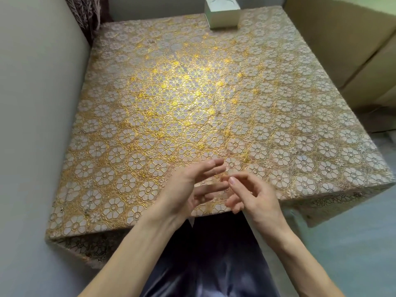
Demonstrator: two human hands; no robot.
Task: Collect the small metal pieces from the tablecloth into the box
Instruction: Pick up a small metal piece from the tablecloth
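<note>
Hands: we record two, the left hand (188, 189) and the right hand (255, 196), both bare and slender-fingered.
Nails: short and plain where we can see them; one on the right hand shows a faint gloss.
Forearms: the left forearm (139, 249) and the right forearm (297, 254), both uncovered as far down as our view reaches.
Garment: we list one dark blue-grey garment (214, 264) over the lap, smooth and satin-like, with soft folds and pale streaks of sheen.
Blur: fingertips smeared; we leave finer detail unlisted.

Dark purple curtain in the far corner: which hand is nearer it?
Left. The left hand is over the near edge of the gold flowered tablecloth, far from the dark purple curtain; the right hand is further right, farther away.
</note>
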